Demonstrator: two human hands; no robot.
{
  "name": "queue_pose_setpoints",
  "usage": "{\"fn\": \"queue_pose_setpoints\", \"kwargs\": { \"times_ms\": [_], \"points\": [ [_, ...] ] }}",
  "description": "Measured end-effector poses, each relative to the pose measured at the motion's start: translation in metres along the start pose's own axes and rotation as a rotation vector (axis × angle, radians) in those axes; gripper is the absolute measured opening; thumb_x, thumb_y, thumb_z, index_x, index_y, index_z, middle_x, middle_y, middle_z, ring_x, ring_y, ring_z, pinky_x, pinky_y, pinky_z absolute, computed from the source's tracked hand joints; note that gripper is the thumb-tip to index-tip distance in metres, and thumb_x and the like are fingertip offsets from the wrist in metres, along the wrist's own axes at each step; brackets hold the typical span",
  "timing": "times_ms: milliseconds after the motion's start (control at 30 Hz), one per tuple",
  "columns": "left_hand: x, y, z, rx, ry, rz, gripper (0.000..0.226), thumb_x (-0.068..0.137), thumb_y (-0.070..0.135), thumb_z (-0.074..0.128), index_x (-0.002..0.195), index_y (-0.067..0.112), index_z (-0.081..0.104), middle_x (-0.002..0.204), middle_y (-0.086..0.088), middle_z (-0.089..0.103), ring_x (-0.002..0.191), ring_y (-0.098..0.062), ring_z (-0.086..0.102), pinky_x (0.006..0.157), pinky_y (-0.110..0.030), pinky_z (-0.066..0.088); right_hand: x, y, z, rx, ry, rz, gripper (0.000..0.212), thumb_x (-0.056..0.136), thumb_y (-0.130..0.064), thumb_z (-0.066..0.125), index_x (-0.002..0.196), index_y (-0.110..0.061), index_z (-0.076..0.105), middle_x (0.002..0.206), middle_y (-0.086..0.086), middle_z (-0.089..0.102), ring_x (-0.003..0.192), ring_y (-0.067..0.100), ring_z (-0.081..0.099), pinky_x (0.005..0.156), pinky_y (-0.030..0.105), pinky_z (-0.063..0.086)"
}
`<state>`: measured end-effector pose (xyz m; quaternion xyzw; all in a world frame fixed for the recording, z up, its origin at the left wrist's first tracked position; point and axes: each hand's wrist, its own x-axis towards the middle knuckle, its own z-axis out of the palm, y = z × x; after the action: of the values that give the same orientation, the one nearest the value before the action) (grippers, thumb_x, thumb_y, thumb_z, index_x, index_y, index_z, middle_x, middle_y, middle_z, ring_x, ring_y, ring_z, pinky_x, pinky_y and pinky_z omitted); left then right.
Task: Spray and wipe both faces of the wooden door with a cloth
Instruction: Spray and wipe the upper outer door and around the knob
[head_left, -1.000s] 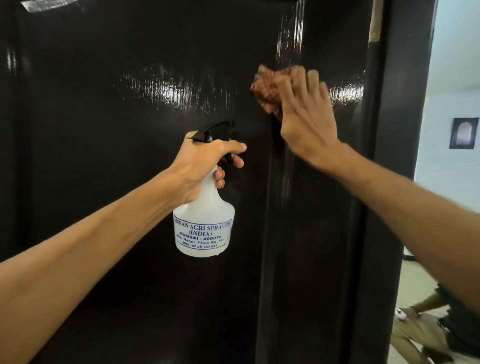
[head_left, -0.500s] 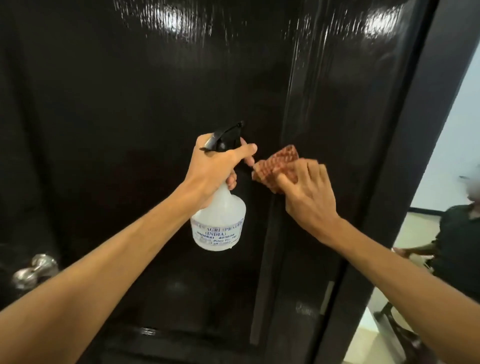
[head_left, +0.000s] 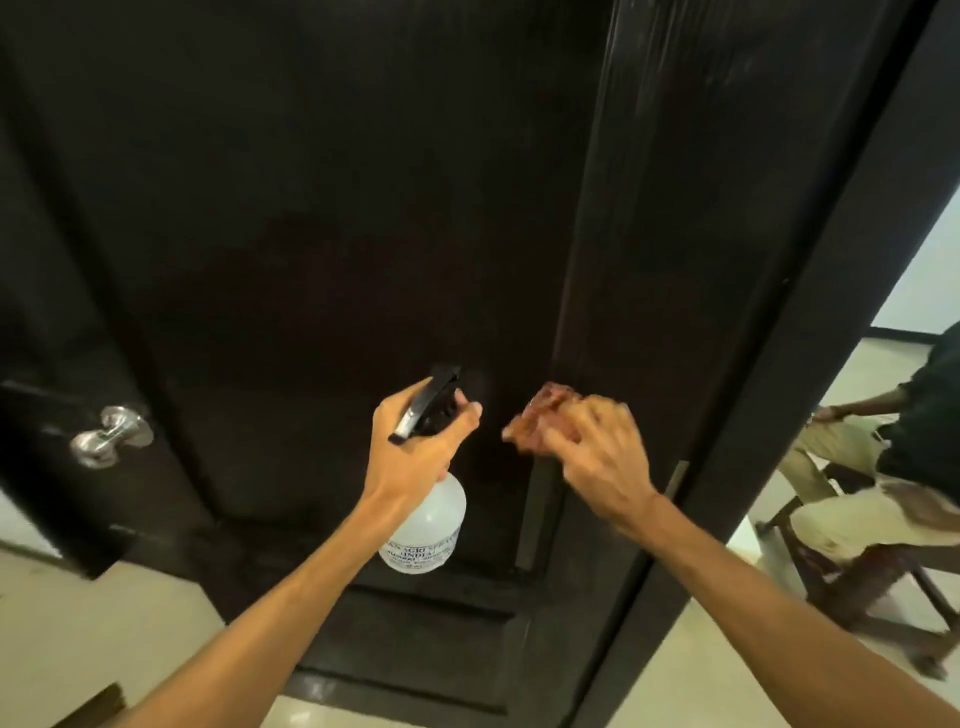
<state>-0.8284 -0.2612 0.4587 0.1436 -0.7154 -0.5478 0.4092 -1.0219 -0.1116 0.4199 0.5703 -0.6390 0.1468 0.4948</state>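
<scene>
A dark glossy wooden door (head_left: 322, 234) fills most of the view. My left hand (head_left: 415, 452) grips the neck of a white spray bottle (head_left: 428, 530) with a black trigger head, its nozzle pointing at the door's middle panel. Just to the right, my right hand (head_left: 597, 457) holds a crumpled reddish-brown cloth (head_left: 540, 421) against the door near the panel's right edge; the hand and cloth are blurred by motion.
A silver door handle (head_left: 111, 436) sticks out at the left. The dark door frame (head_left: 789, 364) runs down the right side. Beyond it a person sits on a wooden chair (head_left: 878, 577). Pale floor tiles (head_left: 104, 623) lie below.
My right hand has wiped the cloth downward from the upper door to its lower half. The view has tilted down, and the spray bottle has followed lower.
</scene>
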Motion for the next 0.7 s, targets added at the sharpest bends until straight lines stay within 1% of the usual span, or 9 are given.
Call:
{"fn": "queue_pose_setpoints", "kwargs": {
  "times_ms": [67,133,167,233,267,333,467,600,700],
  "points": [
    [-0.011,-0.016,0.002,-0.018,0.013,-0.016,0.013,0.094,0.013,0.078,0.088,0.007,0.068,0.079,-0.033,0.064,0.040,-0.010,0.047,0.041,-0.023,0.038,0.009,0.004,0.000,-0.017,0.123,0.138,0.027,0.095,0.001,0.047,0.098,-0.014,0.069,0.104,0.014,0.063,0.096,0.034,0.051,0.073,0.045,0.042],
    [-0.021,-0.029,0.005,-0.014,0.035,-0.018,0.015,0.093,0.011,0.079,0.086,0.005,0.067,0.072,-0.028,0.063,0.041,-0.007,0.048,0.044,-0.020,0.039,-0.011,-0.008,0.015,-0.019,0.148,0.196,0.026,0.093,0.004,0.050,0.099,-0.017,0.063,0.108,0.012,0.058,0.096,0.034,0.049,0.074,0.044,0.041],
    [-0.029,-0.037,0.004,-0.008,0.049,-0.028,0.017,0.092,0.012,0.079,0.085,0.004,0.066,0.067,-0.023,0.061,0.042,-0.006,0.047,0.045,-0.019,0.039,-0.036,-0.021,0.024,0.001,0.079,0.181,0.025,0.091,0.003,0.053,0.098,-0.018,0.063,0.106,0.011,0.057,0.094,0.034,0.049,0.073,0.044,0.041],
    [-0.046,-0.051,0.003,-0.020,0.059,-0.064,0.018,0.091,0.011,0.079,0.084,0.003,0.065,0.063,-0.016,0.059,0.043,-0.004,0.047,0.047,-0.018,0.040,-0.093,-0.048,0.032,0.077,-0.171,0.118,0.027,0.079,-0.002,0.067,0.098,-0.021,0.064,0.104,0.009,0.057,0.090,0.033,0.050,0.071,0.044,0.045],
    [-0.054,-0.058,0.004,-0.030,0.062,-0.093,0.017,0.090,0.010,0.079,0.084,0.003,0.065,0.065,-0.018,0.061,0.043,-0.003,0.048,0.048,-0.016,0.040,-0.119,-0.059,0.030,0.129,-0.295,0.134,0.029,0.075,-0.005,0.067,0.099,-0.022,0.063,0.107,0.007,0.054,0.089,0.033,0.051,0.070,0.045,0.049],
    [-0.061,-0.068,-0.002,-0.048,0.098,-0.121,0.018,0.088,0.015,0.080,0.084,0.004,0.066,0.074,-0.027,0.066,0.045,-0.001,0.049,0.049,-0.014,0.040,-0.138,-0.072,0.027,0.206,-0.365,0.232,0.033,0.074,-0.009,0.052,0.100,-0.022,0.068,0.110,0.003,0.049,0.090,0.032,0.052,0.068,0.046,0.054],
    [-0.064,-0.084,-0.047,0.008,0.254,-0.133,0.021,0.086,0.022,0.080,0.082,0.006,0.066,0.070,-0.025,0.063,0.045,-0.004,0.047,0.048,-0.018,0.040,-0.075,-0.102,0.041,0.294,-0.146,0.301,0.046,0.071,0.008,0.057,0.108,-0.012,0.076,0.106,0.013,0.062,0.093,0.032,0.049,0.073,0.047,0.051],
    [-0.069,-0.100,-0.096,0.052,0.334,-0.172,0.016,0.091,0.009,0.080,0.081,0.008,0.067,0.061,-0.002,0.058,0.047,-0.005,0.048,0.049,-0.019,0.039,-0.010,-0.134,0.059,0.402,0.027,0.365,0.042,0.083,0.005,0.051,0.111,-0.010,0.077,0.114,0.015,0.061,0.097,0.033,0.049,0.077,0.050,0.053],
    [-0.064,-0.101,-0.126,0.072,0.363,-0.176,0.016,0.091,0.007,0.080,0.081,0.011,0.068,0.063,0.000,0.060,0.049,-0.005,0.050,0.049,-0.018,0.040,0.041,-0.133,0.065,0.424,0.125,0.360,0.041,0.084,0.009,0.053,0.113,-0.011,0.075,0.117,0.016,0.061,0.097,0.035,0.049,0.074,0.054,0.051]
  ]
}}
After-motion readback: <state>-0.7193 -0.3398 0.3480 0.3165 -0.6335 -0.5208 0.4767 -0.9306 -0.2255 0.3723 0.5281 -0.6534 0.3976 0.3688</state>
